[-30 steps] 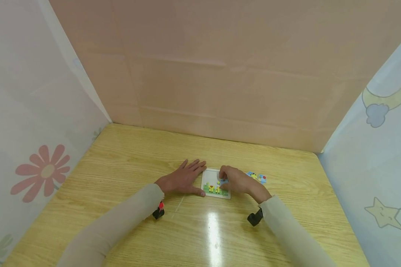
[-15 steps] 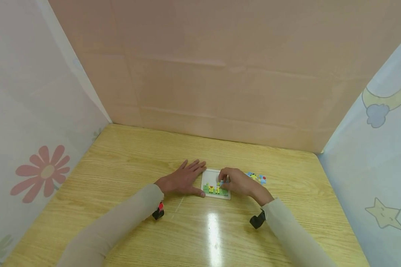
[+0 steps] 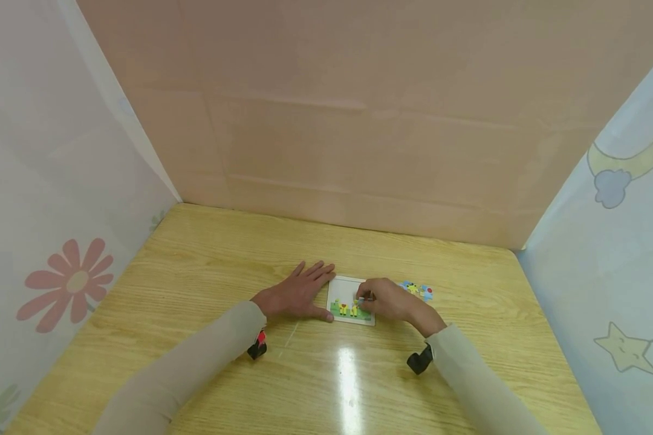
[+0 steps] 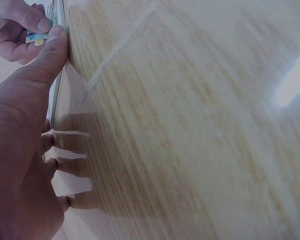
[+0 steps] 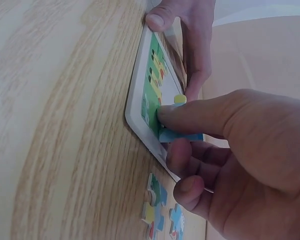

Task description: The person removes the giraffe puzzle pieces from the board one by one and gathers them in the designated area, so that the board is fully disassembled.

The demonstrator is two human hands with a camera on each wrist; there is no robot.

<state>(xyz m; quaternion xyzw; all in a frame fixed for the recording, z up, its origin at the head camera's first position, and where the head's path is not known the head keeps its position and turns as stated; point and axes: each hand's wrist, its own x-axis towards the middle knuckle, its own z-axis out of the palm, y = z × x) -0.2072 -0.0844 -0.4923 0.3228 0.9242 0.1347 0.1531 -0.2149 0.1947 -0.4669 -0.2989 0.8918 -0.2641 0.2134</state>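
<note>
A white-framed puzzle tray [image 3: 346, 286] lies on the table, its lower part filled with assembled pieces showing green ground and yellow figures. My left hand [image 3: 296, 295] rests flat beside it with fingers spread; the thumb touches the tray's near left corner and the fingertips reach its far left corner. Over the tray's right side, my right hand [image 3: 389, 299] pinches a blue puzzle piece [image 5: 182, 136] with a yellow knob between thumb and fingers. In the right wrist view the piece stands tilted at the edge of the assembled part; its lower edge is hidden behind the thumb.
Several loose puzzle pieces [image 3: 418, 290] in blue, yellow and red lie on the table right of the tray, just beyond my right hand. A wooden table [image 3: 239, 393] carries everything, with a brown backdrop [image 3: 359, 151] behind and patterned cloth walls on both sides.
My right hand has shifted slightly nearer to me over the tray's right side, the pinched puzzle piece moving with it. My left hand and the tray have stayed in place.
</note>
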